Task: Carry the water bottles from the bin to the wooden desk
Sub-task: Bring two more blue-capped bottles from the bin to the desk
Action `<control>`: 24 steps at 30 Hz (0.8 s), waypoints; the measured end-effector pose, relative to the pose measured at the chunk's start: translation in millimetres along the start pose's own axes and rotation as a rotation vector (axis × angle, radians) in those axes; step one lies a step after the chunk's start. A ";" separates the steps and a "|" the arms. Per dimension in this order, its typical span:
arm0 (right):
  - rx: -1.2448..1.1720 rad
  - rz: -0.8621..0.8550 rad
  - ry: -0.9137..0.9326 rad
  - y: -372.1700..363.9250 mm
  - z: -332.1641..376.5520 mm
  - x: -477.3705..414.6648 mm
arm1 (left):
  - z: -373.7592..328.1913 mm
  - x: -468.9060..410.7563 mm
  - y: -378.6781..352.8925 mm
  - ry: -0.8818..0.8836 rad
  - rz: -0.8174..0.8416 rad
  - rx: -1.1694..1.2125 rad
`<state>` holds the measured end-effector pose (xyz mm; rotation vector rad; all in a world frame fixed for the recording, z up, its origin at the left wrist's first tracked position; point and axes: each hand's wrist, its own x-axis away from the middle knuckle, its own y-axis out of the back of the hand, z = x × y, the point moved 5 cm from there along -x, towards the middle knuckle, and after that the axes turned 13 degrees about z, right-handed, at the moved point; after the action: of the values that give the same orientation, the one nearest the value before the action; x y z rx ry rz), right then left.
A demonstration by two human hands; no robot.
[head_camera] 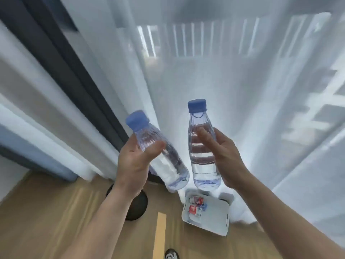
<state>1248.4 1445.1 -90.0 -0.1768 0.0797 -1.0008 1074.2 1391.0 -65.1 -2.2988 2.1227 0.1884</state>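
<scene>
I hold two clear water bottles with blue caps in front of me, well above the floor. My left hand [135, 161] grips one bottle [164, 163], which tilts with its cap up and to the left. My right hand [224, 156] grips the other bottle [202, 157], which stands upright. Below them on the wooden floor lies the white bin [214, 219]; a few more bottles with red-and-white labels lie in its left part. The wooden desk is not in view.
White sheer curtains [205, 71] hang straight ahead, with a dark curtain [61, 58] at the left. A round black object [137, 206] sits on the floor under my left forearm. A pale strip [159, 234] runs along the floor, and a shoe [170, 255] shows at the bottom edge.
</scene>
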 end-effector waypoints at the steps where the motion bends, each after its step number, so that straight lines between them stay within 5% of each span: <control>1: 0.013 0.074 0.027 -26.3 29.4 -0.8 | -32.7 16.5 14.6 -0.052 -0.042 0.020; 10: 0.103 0.674 0.134 -288.6 136.2 66.8 | -172.0 241.4 159.4 -0.185 -0.535 0.035; 24: -0.108 1.268 -0.100 -742.6 8.2 322.0 | -188.0 745.4 350.7 -0.026 -1.199 -0.061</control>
<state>806.7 783.5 59.5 -0.2251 0.1290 0.2770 797.9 605.6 79.0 -3.0527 0.4432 0.2357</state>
